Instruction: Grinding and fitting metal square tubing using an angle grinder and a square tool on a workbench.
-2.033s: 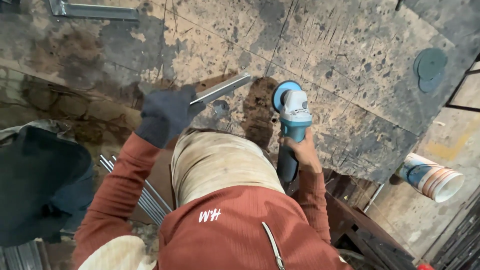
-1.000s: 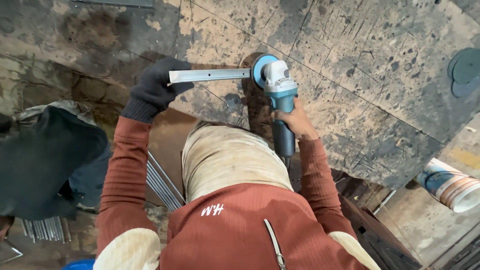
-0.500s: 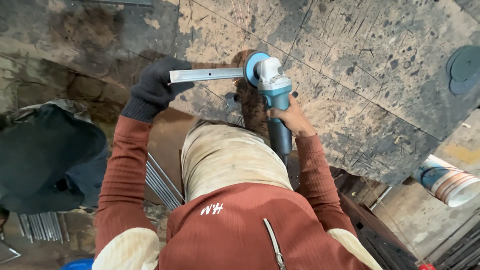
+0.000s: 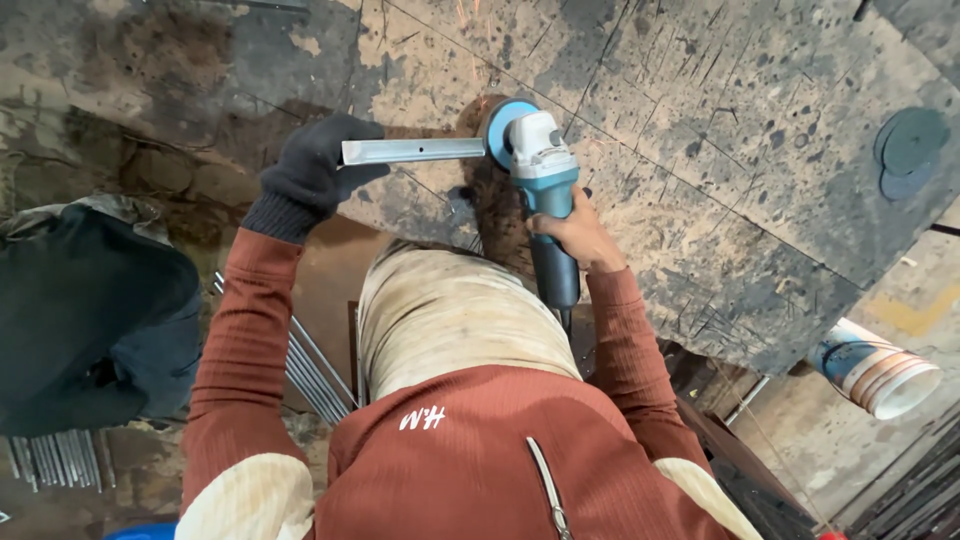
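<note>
Angle grinder (image 4: 540, 165) against metal bar (image 4: 415, 150) (sparks)

It was a metalworking workshop: a scarred, burn-pitted workbench (image 4: 760, 150) carried spare grinding discs (image 4: 908, 150), an angle grinder (image 4: 540, 190) threw sparks off a metal bar (image 4: 415, 150), and steel rods (image 4: 320, 375) lay stacked below.

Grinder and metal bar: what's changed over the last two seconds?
The grinder swung up to the right end of the bar, which turned level; sparks now fly. The gloved left hand holds the bar and the bare right hand the grinder, as before.
</note>
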